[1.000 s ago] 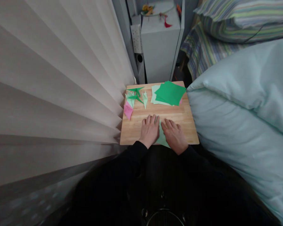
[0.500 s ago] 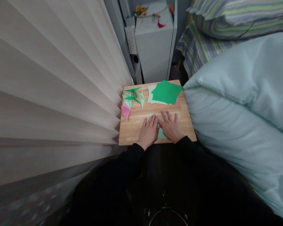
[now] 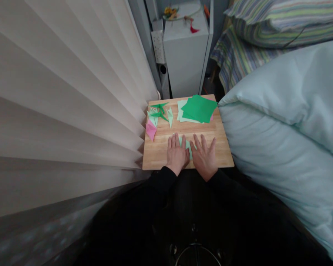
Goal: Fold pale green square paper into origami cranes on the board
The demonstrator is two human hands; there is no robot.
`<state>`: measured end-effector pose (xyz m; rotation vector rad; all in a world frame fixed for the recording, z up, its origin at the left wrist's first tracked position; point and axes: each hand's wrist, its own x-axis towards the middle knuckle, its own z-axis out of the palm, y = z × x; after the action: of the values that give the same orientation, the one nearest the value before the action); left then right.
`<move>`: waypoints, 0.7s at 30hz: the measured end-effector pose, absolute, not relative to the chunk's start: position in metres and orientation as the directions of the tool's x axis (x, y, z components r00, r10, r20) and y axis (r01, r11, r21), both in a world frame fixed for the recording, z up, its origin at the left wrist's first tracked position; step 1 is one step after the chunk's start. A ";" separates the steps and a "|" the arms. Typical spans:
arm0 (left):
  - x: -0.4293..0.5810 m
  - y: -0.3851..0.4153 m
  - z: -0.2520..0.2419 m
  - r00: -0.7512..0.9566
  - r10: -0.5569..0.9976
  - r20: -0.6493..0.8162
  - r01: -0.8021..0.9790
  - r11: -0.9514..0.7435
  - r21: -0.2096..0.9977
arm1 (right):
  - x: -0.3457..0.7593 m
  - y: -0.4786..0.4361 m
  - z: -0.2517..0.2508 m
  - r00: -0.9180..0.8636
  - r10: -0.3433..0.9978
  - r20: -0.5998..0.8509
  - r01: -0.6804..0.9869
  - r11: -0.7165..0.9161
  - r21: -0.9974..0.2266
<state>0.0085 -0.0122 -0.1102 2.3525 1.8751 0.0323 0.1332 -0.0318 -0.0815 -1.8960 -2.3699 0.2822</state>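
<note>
- The left hand (image 3: 177, 153) lies flat, palm down, on the near middle of the wooden bench (image 3: 158, 155). Its fingers are extended and close together. It grips nothing.
- The right hand (image 3: 204, 156) lies flat just beside the left hand, palm down, with its fingers spread and pointing to the far side. It also grips nothing.
- A light green paper (image 3: 187, 145) lies on the bench under both hands. Only a narrow strip of it shows between the two hands and past the left fingertips. The hands hide the rest, so its outline cannot be told.
- Both sleeves are black and reach to the wrists at the near edge of the bench.
- A stack of dark green sheets (image 3: 199, 108) lies at the far right of the bench, well apart from the hands. It rests on some pale green sheets (image 3: 181, 111), and a pink edge shows at the right of the stack.
- Folded dark green figures (image 3: 158, 110) lie at the far left corner. A folded pale green piece (image 3: 170, 116) lies just right of them.
- A folded pink piece (image 3: 150, 129) lies at the left edge, nearer than the green figures.
- A pleated curtain (image 3: 58, 92) stands to the left of the bench.
- A white cabinet (image 3: 185, 55) stands beyond the far edge of the bench.
- A pale blue duvet (image 3: 288, 111) lies against the right side, with a striped pillow (image 3: 280, 22) beyond it.
</note>
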 end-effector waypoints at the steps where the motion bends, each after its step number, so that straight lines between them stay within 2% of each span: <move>1: 0.007 -0.013 -0.111 0.229 0.972 -0.055 0.968 -0.221 0.117 | 0.134 -0.033 -0.082 -0.219 0.974 -0.050 0.958 0.205 -0.199; 7: -0.006 -0.012 -0.116 0.174 0.984 -0.042 0.980 -0.170 0.099 | 0.138 -0.046 -0.073 -0.193 0.976 -0.104 0.976 0.180 -0.123; 10: -0.014 -0.009 -0.117 0.200 0.979 -0.044 0.975 -0.194 0.104 | 0.150 -0.047 -0.061 -0.178 0.970 -0.168 0.983 0.168 -0.071; 12: -0.018 -0.008 -0.117 0.231 0.972 -0.041 0.967 -0.225 0.117 | 0.159 -0.041 -0.054 -0.154 0.961 -0.231 0.987 0.136 -0.091; 16: -0.015 -0.008 -0.117 0.276 0.961 -0.026 0.948 -0.267 0.176 | 0.170 -0.022 -0.058 -0.057 0.964 -0.259 0.953 -0.025 -0.301; 21: -0.003 -0.013 -0.124 0.312 0.949 0.046 0.899 -0.311 0.309 | 0.164 -0.003 -0.087 0.013 0.950 -0.313 0.802 -0.197 -0.564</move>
<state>-0.0035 -0.0133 -0.1239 2.3525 1.6893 0.3232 0.1643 -0.0028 -0.0867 -2.0596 -1.8279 0.9505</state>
